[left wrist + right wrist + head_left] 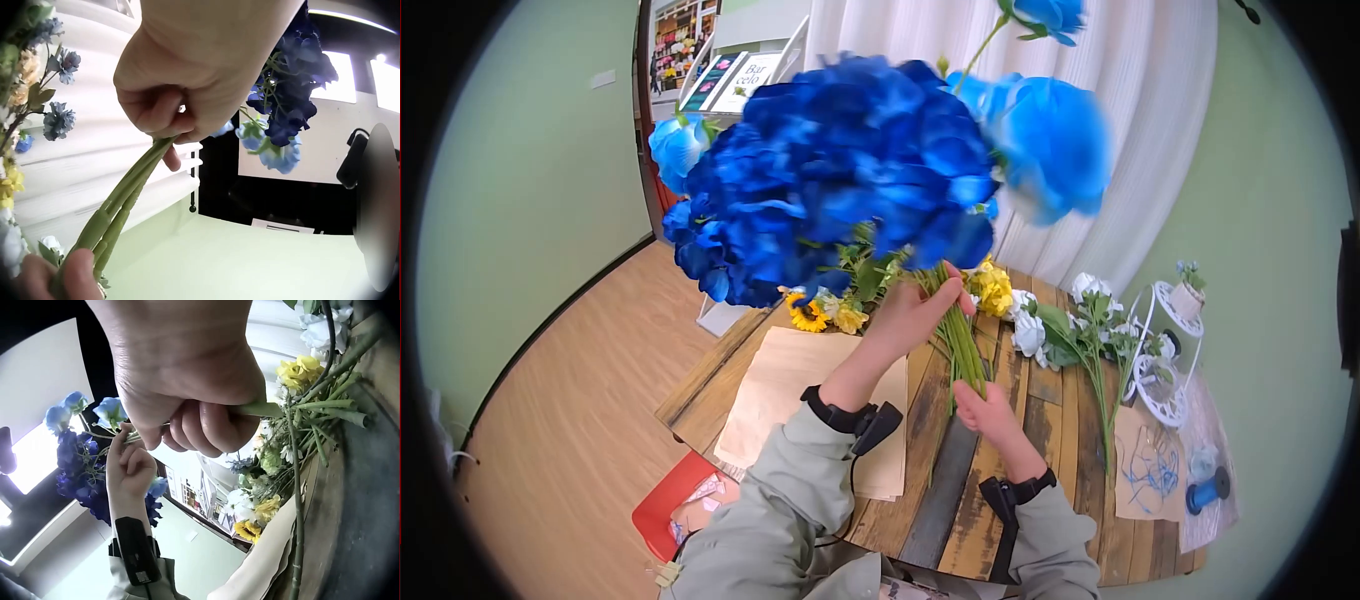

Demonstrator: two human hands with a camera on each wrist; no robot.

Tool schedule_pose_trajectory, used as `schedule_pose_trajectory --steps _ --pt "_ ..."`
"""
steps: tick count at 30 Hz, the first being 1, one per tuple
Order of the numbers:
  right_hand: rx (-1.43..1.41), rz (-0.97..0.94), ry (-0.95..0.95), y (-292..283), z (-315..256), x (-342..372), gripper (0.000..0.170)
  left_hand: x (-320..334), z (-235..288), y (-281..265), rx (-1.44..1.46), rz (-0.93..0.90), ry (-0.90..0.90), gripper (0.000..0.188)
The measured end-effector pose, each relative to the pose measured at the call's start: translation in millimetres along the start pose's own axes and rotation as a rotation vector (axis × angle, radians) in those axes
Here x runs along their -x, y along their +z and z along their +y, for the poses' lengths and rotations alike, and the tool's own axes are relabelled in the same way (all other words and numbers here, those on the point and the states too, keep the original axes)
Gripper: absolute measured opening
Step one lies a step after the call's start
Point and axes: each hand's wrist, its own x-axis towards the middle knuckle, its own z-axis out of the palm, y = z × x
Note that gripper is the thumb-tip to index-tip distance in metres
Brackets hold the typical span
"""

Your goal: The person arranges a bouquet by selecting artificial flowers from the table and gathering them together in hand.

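Note:
A bunch of artificial flowers fills the head view: dark blue hydrangeas (840, 160) with light blue roses (1055, 145) at the sides. My left hand (908, 318) grips the green stems (963, 345) just below the blooms. Lower down, my right hand (992, 415) holds the same stems near their ends. The left wrist view has my left hand (181, 81) curled round the stems (134, 181), hydrangeas (290, 81) beyond it. In the right wrist view, the fingers of my right hand (194, 381) wrap the stem ends, with a cut end (265, 410) poking out.
Brown wrapping paper (800, 390) lies on the wooden table (1040, 470). Behind are a sunflower (808, 314), yellow flowers (992, 290) and white flowers (1028, 330). A white metal stand (1162, 390), blue ribbon spool (1208, 491) and blue strings (1150, 470) sit right. A red bin (662, 505) stands below left.

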Motion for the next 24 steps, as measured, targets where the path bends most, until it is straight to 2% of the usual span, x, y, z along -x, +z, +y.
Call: schedule_pose_trajectory --steps 1,2,4,5,7,8,9,10,14,17,18,19,20,21,24 --pt "0.049 0.034 0.01 2.1 -0.6 0.4 0.031 1.0 2.7 3.3 -0.1 0.039 0.046 0.019" --pt "0.054 0.025 0.004 1.9 3.4 -1.1 0.031 1.7 1.6 6.9 -0.103 0.048 0.053 0.019" --pt "0.27 0.177 -0.055 -2.0 14.5 -9.1 0.025 -2.9 -9.3 13.5 -0.149 0.127 0.144 0.025" --pt "0.276 0.174 -0.063 -3.4 14.5 -10.8 0.025 -7.4 -12.1 14.3 -0.149 0.132 0.153 0.025" --pt "0.393 0.258 -0.35 -5.5 14.7 -11.0 0.037 -17.8 -24.3 17.3 -0.309 0.131 0.267 0.022" --pt "0.393 0.255 -0.353 -10.3 18.9 -14.0 0.037 -53.3 -106.1 23.3 0.005 0.229 0.322 0.021" --pt "0.425 0.326 -0.397 -17.2 23.2 -18.4 0.04 -53.5 -105.2 23.7 0.002 0.232 0.326 0.021" --pt "0.455 0.398 -0.443 -24.3 25.8 -20.9 0.044 -125.8 -77.6 55.4 -0.073 0.224 0.323 0.021" --pt "0.278 0.325 -0.437 -36.5 -14.2 0.3 0.038 -155.1 -66.5 19.7 -0.37 0.172 0.308 0.02" --pt "0.254 0.334 -0.433 -42.1 -37.8 17.9 0.032 -179.7 -58.3 25.5 -0.589 0.119 0.296 0.021" --pt "0.293 0.356 -0.533 -42.4 -44.6 23.6 0.027 -182.0 -59.0 26.0 -0.661 0.102 0.29 0.021" --pt "0.287 0.362 -0.535 -43.1 -50.4 29.2 0.027 -187.0 -57.4 23.0 -0.734 0.085 0.283 0.022" --pt "0.246 0.348 -0.577 -43.9 -56.1 34.8 0.026 -127.5 -88.9 -11.0 -0.808 0.068 0.276 0.022" --pt "0.206 0.335 -0.619 -44.9 -62.5 41.8 0.025 -201.4 -52.4 36.7 -0.882 0.05 0.269 0.023" --pt "0.202 0.355 -0.648 -44.0 -88.5 72.3 0.023 -218.3 -48.6 34.6 -1.107 -0.002 0.241 0.025"
